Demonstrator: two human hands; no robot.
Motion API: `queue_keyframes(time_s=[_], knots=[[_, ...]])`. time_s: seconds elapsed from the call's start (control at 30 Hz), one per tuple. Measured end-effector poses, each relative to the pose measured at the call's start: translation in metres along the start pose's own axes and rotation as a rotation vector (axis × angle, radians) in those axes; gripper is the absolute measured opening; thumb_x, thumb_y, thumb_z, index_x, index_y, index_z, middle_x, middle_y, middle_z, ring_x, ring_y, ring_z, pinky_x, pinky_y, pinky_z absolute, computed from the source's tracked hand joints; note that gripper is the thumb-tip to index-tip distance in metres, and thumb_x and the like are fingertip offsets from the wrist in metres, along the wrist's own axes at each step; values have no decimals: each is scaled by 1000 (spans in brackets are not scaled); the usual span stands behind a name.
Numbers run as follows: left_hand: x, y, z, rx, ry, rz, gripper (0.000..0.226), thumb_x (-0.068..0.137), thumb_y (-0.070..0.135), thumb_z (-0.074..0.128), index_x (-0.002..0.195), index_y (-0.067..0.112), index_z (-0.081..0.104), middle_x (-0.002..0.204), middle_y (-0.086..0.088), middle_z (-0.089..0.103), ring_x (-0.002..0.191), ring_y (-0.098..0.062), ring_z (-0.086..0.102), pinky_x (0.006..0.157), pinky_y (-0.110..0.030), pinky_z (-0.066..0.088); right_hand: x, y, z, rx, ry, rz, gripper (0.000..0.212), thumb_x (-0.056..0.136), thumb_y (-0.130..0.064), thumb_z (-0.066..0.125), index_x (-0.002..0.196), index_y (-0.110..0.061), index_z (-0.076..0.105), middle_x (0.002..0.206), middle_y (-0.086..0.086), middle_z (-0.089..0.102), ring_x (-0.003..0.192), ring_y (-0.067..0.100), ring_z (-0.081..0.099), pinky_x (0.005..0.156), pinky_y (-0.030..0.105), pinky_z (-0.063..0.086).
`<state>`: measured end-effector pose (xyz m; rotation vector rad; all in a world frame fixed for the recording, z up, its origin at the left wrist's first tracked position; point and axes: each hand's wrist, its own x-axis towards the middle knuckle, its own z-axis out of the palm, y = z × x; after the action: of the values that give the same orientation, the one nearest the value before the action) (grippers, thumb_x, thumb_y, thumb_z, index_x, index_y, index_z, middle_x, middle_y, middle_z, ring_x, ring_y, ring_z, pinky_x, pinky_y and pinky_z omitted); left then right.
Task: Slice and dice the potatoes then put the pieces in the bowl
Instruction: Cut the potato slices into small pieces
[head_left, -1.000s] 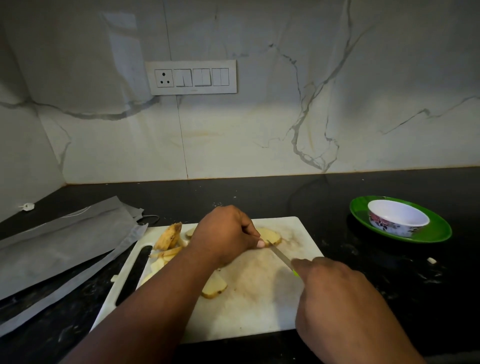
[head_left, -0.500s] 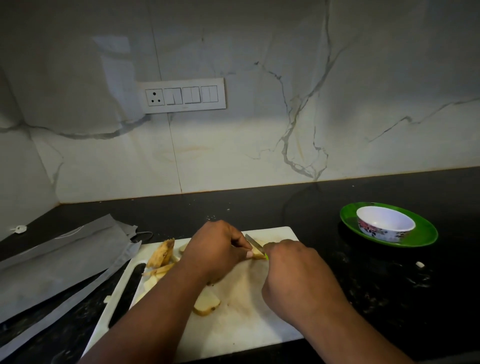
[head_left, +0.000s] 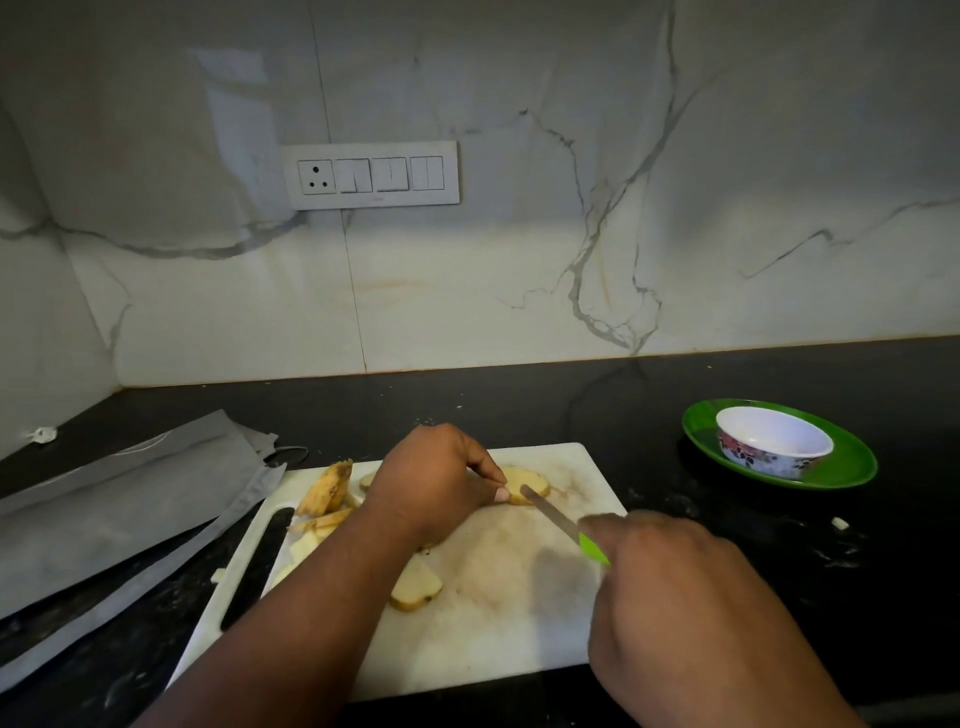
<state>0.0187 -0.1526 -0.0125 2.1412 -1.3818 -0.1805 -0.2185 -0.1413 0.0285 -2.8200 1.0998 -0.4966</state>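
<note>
Two hands work over the stained white plastic cutting board (head_left: 493, 623): the left hand (head_left: 431, 483) pinches a pale potato slice (head_left: 527, 483) near the far edge. The right hand (head_left: 670, 597) grips a green-handled knife (head_left: 563, 522), its blade pointing up-left onto the slice. Well to the right, the white floral bowl (head_left: 774, 441) sits on a green plate (head_left: 852, 467).

White veined marble wall (head_left: 519, 260), switch panel (head_left: 371, 175), black countertop (head_left: 519, 400).
</note>
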Motion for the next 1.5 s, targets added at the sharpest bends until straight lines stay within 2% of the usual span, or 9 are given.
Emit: queue_keyframes(time_s=[0.13,0.3,0.53,0.67,0.83,1.0,1.2,1.4,1.5], knots=[[-3,2,-2,2,9,-12,4,83,41,85,84,38,82,84,23,75,84,2,67,86,-32,60,21,-5,8,28,97,-4,34,87,-21,50,120,-28,57,96,-8,50,93,15,59,66,20,38],[-4,2,-2,-22,15,-6,4,83,38,86,84,36,83,79,20,75,78,0,68,82,-29,60,49,-11,29,50,113,-9,28,86,-18,53,111,-27,60,97,-7,55,73,13,45,64,20,38],[-4,1,-3,-39,0,16,14,83,37,86,74,44,79,76,29,73,78,7,67,75,-19,54,48,-15,41,68,88,-12,38,90,-17,52,126,-29,57,108,-6,59,88,13,56,67,19,39],[-4,3,-3,-44,-7,-16,3,84,38,85,85,37,82,85,21,76,84,2,68,83,-25,57,29,-13,36,57,39,6,42,89,-19,48,129,-30,55,112,-9,58,100,13,60,78,22,47],[-3,3,-3,-38,-8,-17,3,84,38,85,86,37,83,85,22,76,85,3,67,86,-28,59,0,-4,13,23,-49,-2,46,86,-25,50,132,-31,48,113,-10,51,111,14,56,82,23,44],[-6,2,-7,-33,-45,1,6,90,33,81,93,38,82,91,22,76,87,3,67,87,-24,57,4,-3,3,41,63,25,43,89,-22,49,132,-30,50,113,-9,55,107,14,58,80,22,45],[-8,3,-6,-101,-9,-25,18,86,24,84,92,36,72,81,18,76,82,1,71,89,-32,60,34,-9,22,77,109,28,26,88,-18,53,111,-28,59,91,-9,49,74,10,48,64,18,43],[-5,3,-4,-86,3,-3,38,83,30,87,105,37,58,80,23,76,84,4,70,91,-33,57,45,-14,33,96,99,-3,30,93,-22,55,122,-28,58,107,-7,59,76,10,45,65,16,36],[-4,3,-4,-90,-4,-11,39,82,30,88,106,36,58,80,21,77,86,3,70,92,-33,57,46,-15,36,101,91,6,33,93,-22,54,125,-28,58,109,-8,60,81,9,52,68,15,44]])
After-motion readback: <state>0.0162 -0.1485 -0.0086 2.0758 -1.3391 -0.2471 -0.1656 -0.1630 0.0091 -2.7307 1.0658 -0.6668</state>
